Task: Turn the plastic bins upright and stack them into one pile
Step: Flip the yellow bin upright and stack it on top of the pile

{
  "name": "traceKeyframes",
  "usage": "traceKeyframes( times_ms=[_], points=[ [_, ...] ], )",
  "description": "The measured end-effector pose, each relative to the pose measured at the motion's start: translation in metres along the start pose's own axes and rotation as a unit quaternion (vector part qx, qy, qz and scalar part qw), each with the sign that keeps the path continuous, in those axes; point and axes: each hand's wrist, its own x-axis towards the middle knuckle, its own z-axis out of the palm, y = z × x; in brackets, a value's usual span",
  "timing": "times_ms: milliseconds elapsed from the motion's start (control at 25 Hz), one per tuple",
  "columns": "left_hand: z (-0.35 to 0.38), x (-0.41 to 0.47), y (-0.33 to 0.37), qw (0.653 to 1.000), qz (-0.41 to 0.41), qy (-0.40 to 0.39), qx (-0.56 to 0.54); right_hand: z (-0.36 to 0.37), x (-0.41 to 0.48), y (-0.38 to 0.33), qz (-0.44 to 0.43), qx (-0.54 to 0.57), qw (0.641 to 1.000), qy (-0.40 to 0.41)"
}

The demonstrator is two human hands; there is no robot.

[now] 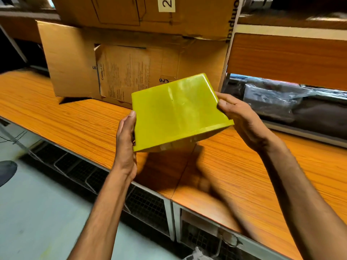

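A yellow plastic bin (176,111) is held in the air above the wooden table (56,117), upside down and tilted, its flat bottom facing me and its rim pointing down toward the table. My left hand (126,141) grips the bin's left side near the rim. My right hand (242,119) grips its right side, thumb on the wall. No other bin shows in this view.
Stacked cardboard boxes (78,61) stand on the table just behind the bin. A wooden shelf panel (281,59) is at the right, with dark plastic-wrapped bundles (281,102) below it. Wire mesh racks (146,207) sit under the table's front edge.
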Motion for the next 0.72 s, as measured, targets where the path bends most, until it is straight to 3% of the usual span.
traceKeyframes(
  times_ms=[120,240,360,440,560,720],
  points=[
    [0.001,0.001,0.005,0.999,0.004,-0.014,-0.038,-0.008,-0.007,0.002,-0.019,0.043,0.999,0.005],
    [0.004,0.004,0.012,0.997,0.025,-0.028,-0.069,-0.014,-0.014,0.004,-0.047,0.1,0.993,-0.051],
    [0.005,0.011,0.014,0.994,0.041,-0.047,-0.086,-0.014,-0.014,0.005,-0.084,-0.008,0.995,-0.051],
    [0.008,0.015,0.014,0.993,0.039,-0.061,-0.094,-0.012,-0.012,0.009,-0.092,-0.063,0.994,-0.002],
    [0.01,0.02,0.009,0.99,0.039,-0.128,-0.037,-0.007,-0.007,0.014,-0.094,-0.1,0.976,0.167],
    [0.015,0.014,-0.008,0.981,0.097,-0.143,0.085,-0.012,-0.002,0.013,-0.037,0.008,0.938,0.344]
  ],
)
